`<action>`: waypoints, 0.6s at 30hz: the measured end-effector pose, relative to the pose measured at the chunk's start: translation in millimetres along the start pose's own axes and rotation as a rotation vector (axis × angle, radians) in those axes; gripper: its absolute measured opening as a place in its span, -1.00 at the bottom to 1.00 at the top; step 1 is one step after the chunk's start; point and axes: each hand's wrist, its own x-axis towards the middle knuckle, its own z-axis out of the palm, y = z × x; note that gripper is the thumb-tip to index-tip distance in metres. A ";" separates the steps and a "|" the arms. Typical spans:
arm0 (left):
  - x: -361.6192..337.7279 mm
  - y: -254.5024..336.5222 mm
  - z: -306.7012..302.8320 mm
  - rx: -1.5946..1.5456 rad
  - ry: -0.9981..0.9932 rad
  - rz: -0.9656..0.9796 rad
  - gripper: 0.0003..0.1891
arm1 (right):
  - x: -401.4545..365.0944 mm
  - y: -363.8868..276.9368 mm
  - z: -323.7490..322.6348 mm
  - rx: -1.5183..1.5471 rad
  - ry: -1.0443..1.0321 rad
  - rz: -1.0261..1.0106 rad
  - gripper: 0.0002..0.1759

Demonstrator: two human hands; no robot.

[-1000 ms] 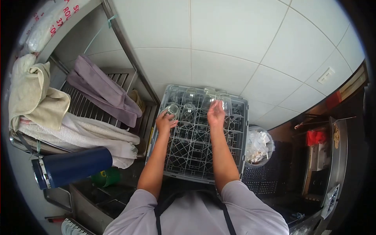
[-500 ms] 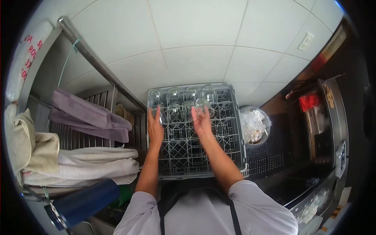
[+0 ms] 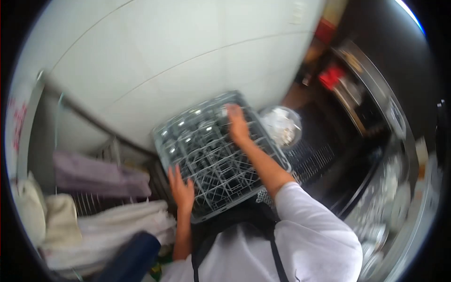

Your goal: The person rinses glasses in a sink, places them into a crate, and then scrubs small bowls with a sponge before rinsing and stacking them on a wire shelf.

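A grey plastic glass rack [image 3: 157, 141] lies in front of me, with several clear upturned glasses [image 3: 206, 127] in its far rows. My left hand [image 3: 182, 190] is open at the rack's near left side, its fingers spread over the rim and holding nothing. Toward the far right part of the rack reaches my right hand [image 3: 238, 124]. Its blurred fingers are at a clear glass [image 3: 224, 112] in the far row. Whether they grip it is not clear. The nearer compartments show dark gaps between the grey dividers.
To the right of the rack stands a round bin [image 3: 284, 129] with white waste in it. Purple cloth [image 3: 98, 176] and white towels [image 3: 127, 225] hang on the left rack, near a dark blue cylinder [image 3: 129, 261]. A tiled wall [image 3: 197, 56] rises behind.
My view has turned, so the rack appears tilted. My left hand has moved back along the rack's left side. My right hand has shifted to the far right of the rack.
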 end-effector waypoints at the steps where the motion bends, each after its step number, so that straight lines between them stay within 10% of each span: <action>1: -8.4 0.8 -2.1 0.003 -0.023 0.041 -0.27 | -0.7 15.9 15.0 -0.116 0.034 -0.154 -0.15; 4: -27.7 -0.9 -4.7 -0.027 -0.055 0.063 -0.35 | -28.6 6.5 -9.0 -0.032 -0.266 -0.143 -0.26; 6: -37.5 1.2 -7.1 -0.022 -0.046 0.122 -0.40 | -50.8 28.5 5.7 -0.009 -0.023 -0.380 -0.37; 18: -20.9 49.1 28.5 -0.369 0.058 0.276 -0.60 | -291.6 88.8 -276.3 -0.244 0.485 0.262 -0.55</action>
